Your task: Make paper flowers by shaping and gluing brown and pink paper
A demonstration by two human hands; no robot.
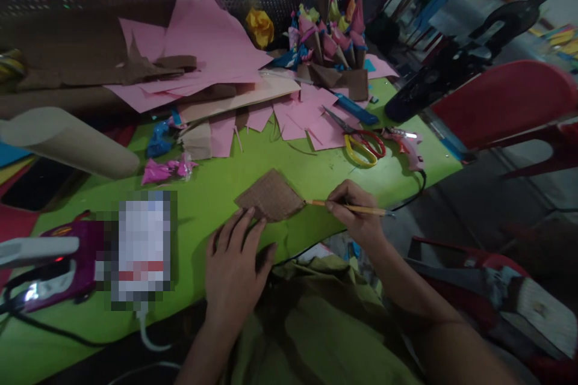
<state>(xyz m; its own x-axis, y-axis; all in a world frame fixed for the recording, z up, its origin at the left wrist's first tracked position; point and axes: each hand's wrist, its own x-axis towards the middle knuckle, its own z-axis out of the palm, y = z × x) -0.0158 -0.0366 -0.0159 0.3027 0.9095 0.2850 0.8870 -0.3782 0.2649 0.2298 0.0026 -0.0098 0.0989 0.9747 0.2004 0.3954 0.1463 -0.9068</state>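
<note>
A square of brown paper (271,192), turned so a corner points toward me, lies on the green table (198,234). My left hand (237,252) rests flat with fingers spread, its fingertips on the near left edge of the paper. In my right hand (354,210) is a pencil (365,209), gripped between thumb and fingers. The pencil's tip is at the right corner of the square. Beyond it lie scissors (361,143) with red and yellow handles.
Pink paper sheets (203,42) and brown paper pile up at the back. Small paper cones (334,36) stand behind. A glue gun (409,147) and blue cutter (356,109) lie right. A paper roll (67,138), power strip (58,264) and cables are left. A red chair (510,102) stands beyond.
</note>
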